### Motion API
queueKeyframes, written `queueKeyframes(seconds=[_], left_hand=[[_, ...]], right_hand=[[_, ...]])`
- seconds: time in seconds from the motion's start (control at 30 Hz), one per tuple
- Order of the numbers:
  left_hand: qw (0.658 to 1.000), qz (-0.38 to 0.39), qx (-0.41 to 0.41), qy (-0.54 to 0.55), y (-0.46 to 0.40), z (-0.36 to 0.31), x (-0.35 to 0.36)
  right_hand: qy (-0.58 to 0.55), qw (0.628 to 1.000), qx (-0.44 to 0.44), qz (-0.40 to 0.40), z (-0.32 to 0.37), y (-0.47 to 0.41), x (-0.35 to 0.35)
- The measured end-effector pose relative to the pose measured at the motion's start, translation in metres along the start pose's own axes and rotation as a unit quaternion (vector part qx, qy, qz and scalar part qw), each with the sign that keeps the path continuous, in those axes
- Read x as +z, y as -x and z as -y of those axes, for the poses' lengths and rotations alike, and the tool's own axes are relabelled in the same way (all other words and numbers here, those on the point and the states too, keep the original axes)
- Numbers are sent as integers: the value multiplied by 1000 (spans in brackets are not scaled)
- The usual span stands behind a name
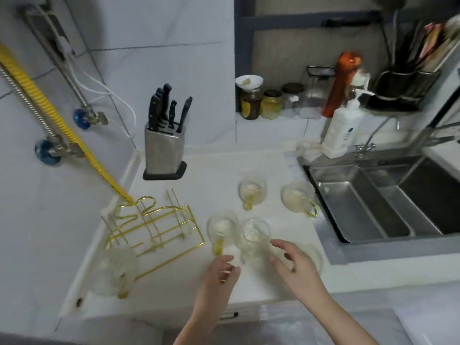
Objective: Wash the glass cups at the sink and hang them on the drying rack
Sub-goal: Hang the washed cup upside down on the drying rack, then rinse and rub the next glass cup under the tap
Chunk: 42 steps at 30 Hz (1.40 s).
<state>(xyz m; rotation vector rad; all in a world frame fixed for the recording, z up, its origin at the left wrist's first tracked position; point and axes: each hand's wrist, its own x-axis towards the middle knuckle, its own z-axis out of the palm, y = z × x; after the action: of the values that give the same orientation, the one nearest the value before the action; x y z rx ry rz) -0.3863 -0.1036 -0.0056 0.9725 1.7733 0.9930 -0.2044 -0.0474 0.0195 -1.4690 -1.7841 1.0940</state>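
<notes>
While both hands reach over the white counter [199,170], the scene is laid out thus:
Left hand [220,272]: fingers loosely curled, nothing grasped, held at the yellow handle of the near-left cup [221,227].
Right hand [293,263]: spread and released, just beside the near-middle cup [255,236].
Other cups: two are set farther back [252,189] [297,195]; one [113,268] is seen in front of the rack; another is partly hidden behind the right hand.
Drying rack [154,225]: gold wire, bare, placed left of the cups.
Sink [373,202]: steel, at the right.
Knife block [163,150]: placed behind the rack.
</notes>
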Motion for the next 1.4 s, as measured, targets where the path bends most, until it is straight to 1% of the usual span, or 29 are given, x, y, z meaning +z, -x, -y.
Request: queueKeyframes(seconds=[0.13, 0.23, 0.33, 0.43, 0.5, 0.6, 0.7, 0.8, 0.87, 0.93, 1.07, 1.27, 1.33, 1.4], left_hand=[[999, 37, -1, -28, -3, -7, 51], [997, 58, -8, -50, -2, -9, 88], [996, 72, -21, -46, -2, -13, 123], [995, 81, -34, -55, -3, -13, 151], [995, 66, -42, -58, -7, -5, 166], [997, 11, -30, -64, -11, 10, 180], [998, -7, -57, -34, -9, 6, 185], [998, -3, -62, 5, -12, 1, 185], [998, 13, -60, 15, -17, 2, 186], [999, 16, -38, 29, -21, -2, 189], [996, 51, 2, 68, -21, -23, 192], [993, 64, 83, 57, -21, -64, 203], [989, 81, 107, 55, -22, -78, 214], [984, 115, 122, 55, -23, -93, 228]], right_hand=[[9, 1000, 14, -22, -40, 2, -48], [5, 999, 44, -8, -72, 1, -76], [-22, 996, 71, 39, -101, -4, -94], [-47, 987, 98, 118, -121, -12, -103], [-48, 978, 101, 176, -133, -23, -103], [-49, 965, 88, 241, -145, -39, -99], [-45, 959, 77, 269, -150, -50, -96], [-57, 963, 67, 257, -147, -51, -97], [-75, 965, 69, 240, -147, -49, -101], [-98, 969, 73, 217, -144, -46, -108], [-126, 977, 66, 157, -133, -37, -126], [-182, 979, 63, 61, -112, -20, -165], [-191, 979, 66, 37, -109, -15, -184], [-197, 978, 63, 22, -110, -9, -205]])
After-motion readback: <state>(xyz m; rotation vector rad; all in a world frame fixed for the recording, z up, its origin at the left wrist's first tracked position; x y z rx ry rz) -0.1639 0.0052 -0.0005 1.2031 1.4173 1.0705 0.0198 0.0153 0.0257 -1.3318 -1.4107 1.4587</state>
